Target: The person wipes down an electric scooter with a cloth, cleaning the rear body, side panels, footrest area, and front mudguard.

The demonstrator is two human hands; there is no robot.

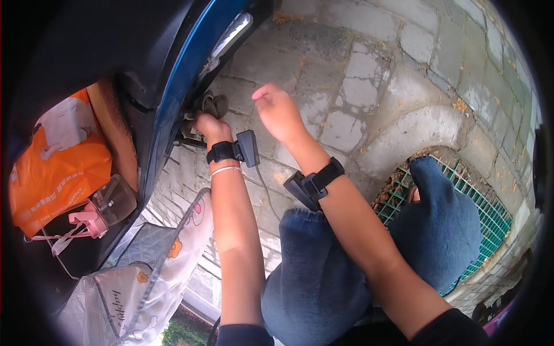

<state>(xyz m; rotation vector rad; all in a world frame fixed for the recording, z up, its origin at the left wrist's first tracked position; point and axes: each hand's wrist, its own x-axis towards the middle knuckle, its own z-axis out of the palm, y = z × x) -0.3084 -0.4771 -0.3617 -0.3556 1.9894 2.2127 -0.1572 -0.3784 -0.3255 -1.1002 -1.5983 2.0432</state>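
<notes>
Beside the lower edge of a blue and black vehicle body (187, 63), my left hand (211, 126) reaches in by a grey metal part (217, 105). Its fingertips are hidden, so what it touches cannot be made out. To the right, my right hand (273, 102) hangs over the paving with its fingers curled together; whatever they hold, if anything, is too small to tell. Black straps with small dark boxes are on both wrists, the left one (248, 148) with a cable and the right one (303, 189) without a visible cable.
An orange bag (63, 167) and a pink-and-clear bottle (89, 220) sit in the vehicle's compartment at left. A patterned cover (167, 277) hangs below them. My jeans-clad knees (314, 265) are at the bottom, near a green grate (487, 230) and a curved stone edge (418, 130).
</notes>
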